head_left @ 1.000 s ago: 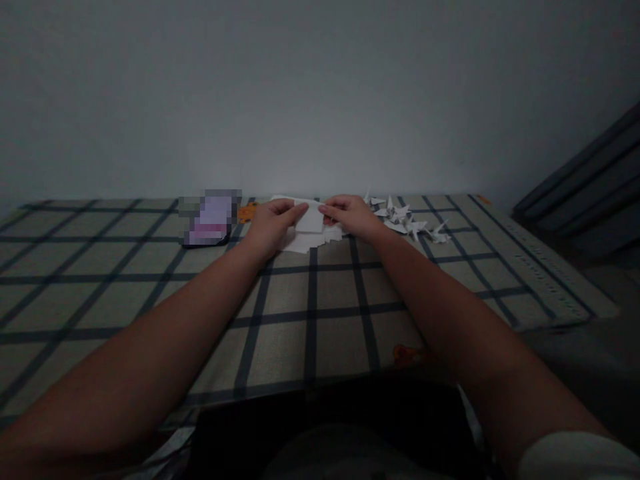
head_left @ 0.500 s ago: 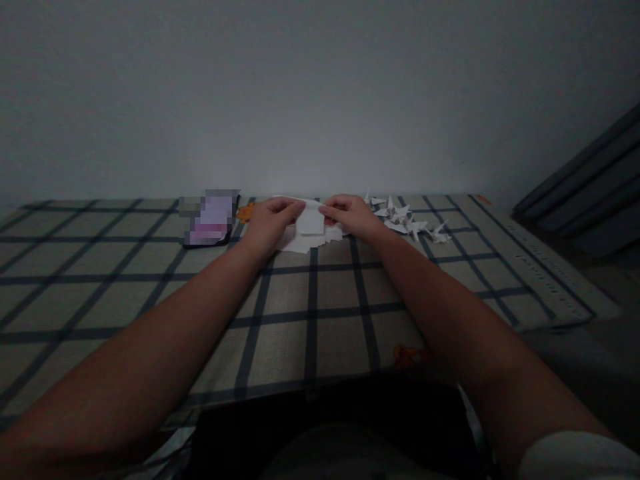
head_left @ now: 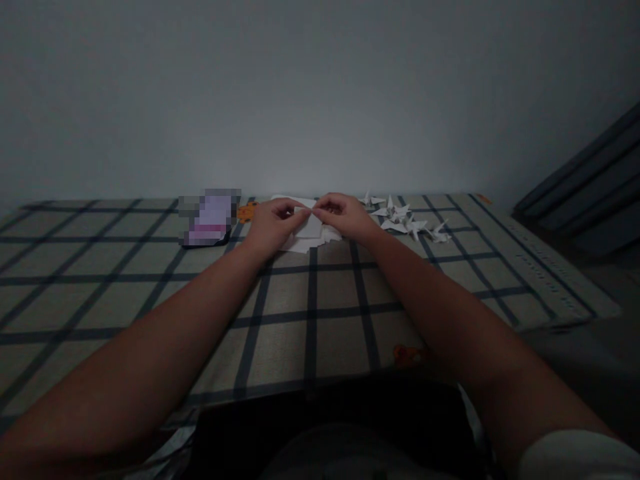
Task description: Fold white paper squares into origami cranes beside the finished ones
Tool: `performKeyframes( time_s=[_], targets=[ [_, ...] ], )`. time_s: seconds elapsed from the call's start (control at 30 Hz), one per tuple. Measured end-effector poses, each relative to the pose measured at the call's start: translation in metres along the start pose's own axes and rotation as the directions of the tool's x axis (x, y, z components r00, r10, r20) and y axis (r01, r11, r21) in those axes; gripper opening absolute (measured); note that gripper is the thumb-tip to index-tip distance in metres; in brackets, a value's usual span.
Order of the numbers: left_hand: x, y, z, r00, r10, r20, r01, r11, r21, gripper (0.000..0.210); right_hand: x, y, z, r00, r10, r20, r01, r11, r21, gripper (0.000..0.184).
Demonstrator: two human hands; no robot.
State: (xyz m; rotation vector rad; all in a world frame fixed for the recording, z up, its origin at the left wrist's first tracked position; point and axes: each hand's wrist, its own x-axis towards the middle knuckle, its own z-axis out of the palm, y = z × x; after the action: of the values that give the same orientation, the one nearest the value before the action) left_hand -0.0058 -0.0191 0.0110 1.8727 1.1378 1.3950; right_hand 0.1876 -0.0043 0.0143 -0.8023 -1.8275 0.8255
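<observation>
Between my two hands is a small folded piece of white paper [head_left: 309, 229]. My left hand [head_left: 274, 223] pinches its upper edge from the left, thumb stretched toward the middle. From the right, my right hand [head_left: 341, 212] pinches the same edge, and the two thumb tips almost meet. Under and behind the folded paper lie more white paper sheets [head_left: 295, 247], partly covered by my hands. Just right of my right hand sit several folded paper cranes [head_left: 400, 215] in a loose cluster.
A phone [head_left: 213, 217], its screen blurred out, lies left of my left hand. All of this rests on a checked tablecloth [head_left: 285, 293] with orange patterns. A plain wall [head_left: 320, 100] stands right behind the table. Grey draped fabric [head_left: 590, 187] is at the far right.
My hands have drawn closer together, the right one moving left along the paper's upper edge until the thumbs nearly touch. The cranes and phone stay where they were.
</observation>
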Motion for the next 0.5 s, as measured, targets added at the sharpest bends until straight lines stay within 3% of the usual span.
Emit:
performKeyframes(
  time_s=[0.13,0.3,0.4,0.5],
  targets=[
    [0.001,-0.003,0.002,0.997,0.023,-0.069,-0.023,1.0,-0.002,0.025,0.0,0.0,-0.002,0.997,-0.065,-0.034,0.062,0.994,-0.087,0.019],
    [0.001,0.002,0.003,0.987,-0.079,-0.139,0.06,0.989,-0.138,0.021,-0.001,0.002,-0.014,0.997,-0.004,-0.082,-0.007,0.991,-0.135,0.017],
    [0.0,0.007,0.002,0.978,-0.139,-0.154,0.105,0.972,-0.21,0.02,0.001,0.006,-0.018,0.988,0.032,-0.153,-0.046,0.995,-0.089,0.018],
    [0.0,0.007,0.002,0.981,-0.153,-0.116,0.127,0.971,-0.204,0.022,0.001,0.004,-0.015,0.99,0.076,-0.116,-0.074,0.997,0.019,0.021]
  ],
)
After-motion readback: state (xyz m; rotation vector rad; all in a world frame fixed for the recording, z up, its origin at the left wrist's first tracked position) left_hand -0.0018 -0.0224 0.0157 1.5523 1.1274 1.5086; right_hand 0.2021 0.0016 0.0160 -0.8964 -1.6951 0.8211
